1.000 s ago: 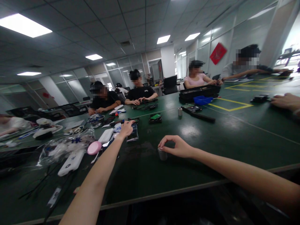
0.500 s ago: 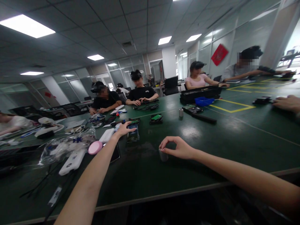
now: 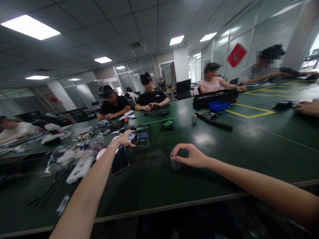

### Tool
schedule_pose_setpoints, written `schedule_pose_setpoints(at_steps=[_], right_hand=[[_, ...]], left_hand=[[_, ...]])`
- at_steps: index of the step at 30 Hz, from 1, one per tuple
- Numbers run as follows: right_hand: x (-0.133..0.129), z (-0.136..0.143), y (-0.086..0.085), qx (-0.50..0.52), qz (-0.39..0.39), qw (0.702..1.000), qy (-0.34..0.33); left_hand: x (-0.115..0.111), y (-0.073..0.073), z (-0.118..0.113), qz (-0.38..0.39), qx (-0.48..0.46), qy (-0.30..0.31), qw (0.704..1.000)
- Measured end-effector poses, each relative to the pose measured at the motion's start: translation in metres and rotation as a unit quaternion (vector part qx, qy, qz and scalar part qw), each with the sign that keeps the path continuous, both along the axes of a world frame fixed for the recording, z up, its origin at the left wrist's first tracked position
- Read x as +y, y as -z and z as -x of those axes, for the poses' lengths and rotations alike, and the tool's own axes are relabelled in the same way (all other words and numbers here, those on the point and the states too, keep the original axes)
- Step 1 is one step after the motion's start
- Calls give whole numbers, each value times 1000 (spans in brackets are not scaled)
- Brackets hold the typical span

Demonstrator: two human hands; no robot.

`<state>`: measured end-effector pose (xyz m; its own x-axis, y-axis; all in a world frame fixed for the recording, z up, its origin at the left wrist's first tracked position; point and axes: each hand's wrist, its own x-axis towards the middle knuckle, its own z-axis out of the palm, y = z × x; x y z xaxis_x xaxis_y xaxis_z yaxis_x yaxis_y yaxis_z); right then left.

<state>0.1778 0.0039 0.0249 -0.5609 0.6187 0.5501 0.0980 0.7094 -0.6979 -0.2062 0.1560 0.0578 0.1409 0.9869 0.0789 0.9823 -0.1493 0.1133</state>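
Observation:
My right hand point(image 3: 188, 155) is closed in a pinch at the top rim of a small grey cylinder point(image 3: 175, 165), which stands upright on the green table. The fingers partly cover its top. My left hand point(image 3: 124, 139) has its fingers spread and holds nothing. It is just left of a phone point(image 3: 143, 140) with a lit screen, apart from it, and over a white item largely hidden by the fingers. Below that hand lies a dark tablet-like device point(image 3: 120, 160). Beyond the phone sits a black drive-like part with a green circuit board point(image 3: 167, 124).
A second small cylinder point(image 3: 193, 118) stands farther back, near a blue tray point(image 3: 219, 106) and a black bar. At left are plastic bags, a white case point(image 3: 79, 171), a pink round item point(image 3: 101, 153) and cables. Several co-workers sit around the table; one's hand point(image 3: 309, 107) shows at right.
My left hand has moved left off the phone, and its fingers have spread. My right hand stays at the grey cylinder. The whole view has shifted slightly.

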Motion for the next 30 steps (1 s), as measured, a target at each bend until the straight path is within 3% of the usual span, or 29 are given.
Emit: schedule_pose_setpoints(at_steps=[4,12,19,30], right_hand=[[-1,0,-1,-6,4,1000,-2],[-1,0,-2,-8,8,1000,0],[-1,0,-1,-8,9,1000,7],[0,0,0,-11,3,1000,7]], left_hand=[[-3,-3,8,16,8,-22,1000],[1,0,-19,26,5,4,1000],[2,1,-22,22,-13,8,1000],[-15,-5,-36,-69,-138,-28,988]])
